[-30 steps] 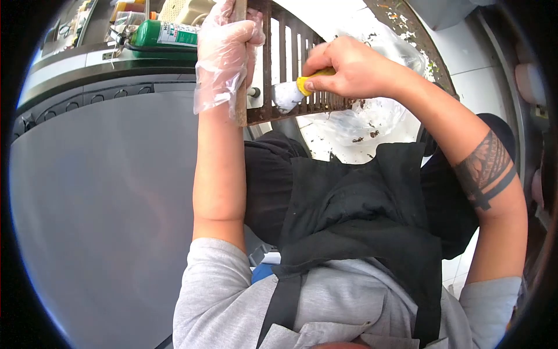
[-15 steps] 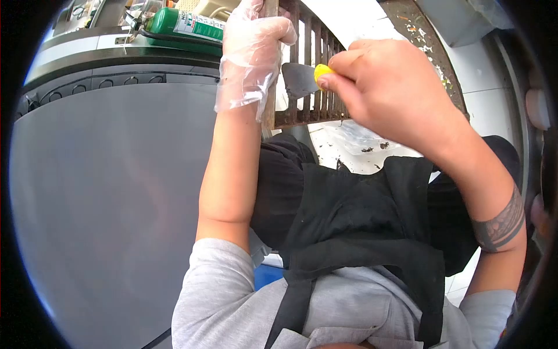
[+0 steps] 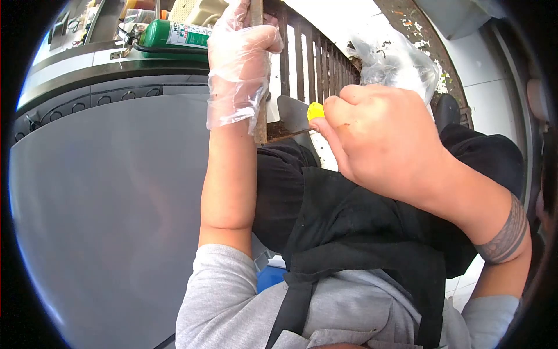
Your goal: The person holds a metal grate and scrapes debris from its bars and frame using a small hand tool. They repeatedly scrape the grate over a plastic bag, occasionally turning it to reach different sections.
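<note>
My left hand (image 3: 241, 49), in a clear plastic glove, is wrapped round the edge of a dark, dirty slatted grate (image 3: 317, 55), which is held up at a tilt. My bare right hand (image 3: 378, 128) is closed round the yellow handle of a scraper (image 3: 315, 111). The scraper's wide grey blade points left and lies by the grate's near edge, close to its lower left corner. My right palm hides most of the handle.
A green gas canister (image 3: 174, 36) stands on the counter at the upper left. A large grey surface (image 3: 110, 203) fills the left side. Beyond the grate are a clear plastic bag (image 3: 395, 61) and a debris-strewn dark strip (image 3: 427, 38). A grey bin (image 3: 456, 17) is at the upper right.
My right hand has moved down toward me with the scraper. My left hand and the grate have shifted slightly left and down, and the clear bag beyond the grate shows more.
</note>
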Motion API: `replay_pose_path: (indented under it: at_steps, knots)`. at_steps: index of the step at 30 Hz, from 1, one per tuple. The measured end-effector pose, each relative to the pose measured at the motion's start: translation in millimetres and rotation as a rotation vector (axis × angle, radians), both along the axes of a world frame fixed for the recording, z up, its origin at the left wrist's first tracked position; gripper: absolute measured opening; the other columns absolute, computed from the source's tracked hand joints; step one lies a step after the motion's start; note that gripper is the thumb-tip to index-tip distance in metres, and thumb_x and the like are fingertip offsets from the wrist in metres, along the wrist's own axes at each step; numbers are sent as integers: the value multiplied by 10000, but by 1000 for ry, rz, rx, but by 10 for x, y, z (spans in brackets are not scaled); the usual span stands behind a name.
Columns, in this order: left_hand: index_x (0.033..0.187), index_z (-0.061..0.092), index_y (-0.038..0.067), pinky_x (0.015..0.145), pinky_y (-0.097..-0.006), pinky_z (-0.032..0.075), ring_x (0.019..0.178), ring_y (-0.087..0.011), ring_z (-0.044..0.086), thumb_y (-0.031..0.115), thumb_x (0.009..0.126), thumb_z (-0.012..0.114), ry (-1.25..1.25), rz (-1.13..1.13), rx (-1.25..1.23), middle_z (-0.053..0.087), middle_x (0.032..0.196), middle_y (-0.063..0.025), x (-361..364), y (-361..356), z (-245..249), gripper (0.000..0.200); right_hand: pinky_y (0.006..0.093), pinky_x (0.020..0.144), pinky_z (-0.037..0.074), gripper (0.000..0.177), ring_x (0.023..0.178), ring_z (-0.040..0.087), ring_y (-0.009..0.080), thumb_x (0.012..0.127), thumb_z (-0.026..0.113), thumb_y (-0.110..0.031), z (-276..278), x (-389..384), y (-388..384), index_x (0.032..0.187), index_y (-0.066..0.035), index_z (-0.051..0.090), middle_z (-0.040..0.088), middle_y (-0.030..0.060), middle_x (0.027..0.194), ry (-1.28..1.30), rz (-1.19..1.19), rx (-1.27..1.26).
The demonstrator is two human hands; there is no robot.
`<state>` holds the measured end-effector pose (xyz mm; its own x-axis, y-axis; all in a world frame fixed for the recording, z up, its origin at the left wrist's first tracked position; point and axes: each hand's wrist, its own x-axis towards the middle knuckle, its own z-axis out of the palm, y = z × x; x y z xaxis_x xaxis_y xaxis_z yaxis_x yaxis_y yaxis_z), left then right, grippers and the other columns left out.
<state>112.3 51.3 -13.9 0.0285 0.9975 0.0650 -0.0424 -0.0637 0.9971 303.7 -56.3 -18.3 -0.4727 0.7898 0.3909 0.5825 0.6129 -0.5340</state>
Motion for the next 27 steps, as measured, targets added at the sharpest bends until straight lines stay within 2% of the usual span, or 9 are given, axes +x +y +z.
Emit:
replay_pose_path:
  at_steps: [8, 10, 11, 13, 17, 20, 22, 24, 27]
  knots:
    - [1447, 489, -91, 851, -258, 524, 916, -157, 608, -161, 663, 485, 38, 76, -12, 627, 1223, -124, -1, -28, 19, 787, 382, 518, 479, 145, 559, 586, 263, 839, 791, -122, -388, 10, 51, 827, -36, 675, 560, 79, 652, 268, 46, 57]
    - [1428, 508, -83, 835, -247, 525, 908, -158, 610, -163, 658, 481, 71, 56, 13, 629, 1215, -127, -63, 14, -32, 774, 380, 518, 478, 140, 557, 586, 261, 832, 800, -118, -523, -1, 75, 855, -30, 693, 570, 82, 655, 287, 76, 51]
    - [1410, 525, -76, 746, -237, 522, 882, -159, 610, -159, 655, 488, 24, 87, 21, 633, 1198, -128, -72, 16, -57, 760, 377, 520, 478, 152, 562, 594, 261, 832, 804, -127, -588, -23, 82, 877, -22, 704, 585, 86, 664, 350, 82, 51]
    - [1413, 523, -77, 704, -237, 512, 869, -159, 605, -155, 657, 495, 56, 46, 8, 632, 1186, -124, -150, 15, -59, 760, 365, 536, 484, 194, 589, 613, 270, 840, 806, -143, -669, -77, 73, 939, 2, 724, 622, 102, 697, 419, 91, 28]
    - [1421, 520, -77, 630, -247, 486, 841, -153, 586, -142, 664, 514, 97, 1, -15, 625, 1136, -104, -307, 94, -177, 760, 364, 565, 493, 199, 611, 621, 282, 853, 801, -152, -775, -194, 2, 935, 13, 726, 639, 119, 721, 464, 78, -7]
    - [1430, 515, -75, 628, -241, 475, 824, -146, 569, -141, 663, 520, 50, 37, 18, 616, 1103, -90, -276, 75, -163, 771, 359, 602, 501, 214, 649, 645, 275, 868, 794, -168, -812, -234, 11, 944, 24, 738, 672, 132, 763, 491, 66, -121]
    - [1424, 525, -71, 618, -239, 463, 811, -142, 558, -141, 658, 526, 10, 97, 35, 609, 1061, -77, -219, 41, -128, 769, 381, 768, 570, 351, 841, 727, 308, 882, 761, -343, -761, -245, 25, 996, -12, 777, 757, 154, 933, 414, 16, -499]
    - [1389, 556, -67, 601, -233, 450, 794, -142, 551, -140, 655, 535, 36, -16, 20, 601, 1033, -69, -269, 86, -104, 738, 377, 780, 568, 362, 848, 730, 302, 884, 759, -358, -798, -295, 53, 1010, -18, 777, 757, 161, 935, 460, 30, -529]
    - [1342, 587, -65, 584, -227, 439, 751, -131, 549, -134, 662, 540, 39, 13, 11, 601, 984, -56, -292, 99, -119, 685, 370, 796, 565, 369, 862, 735, 294, 889, 757, -370, -801, -325, 54, 1022, -26, 777, 756, 172, 942, 496, 37, -565]
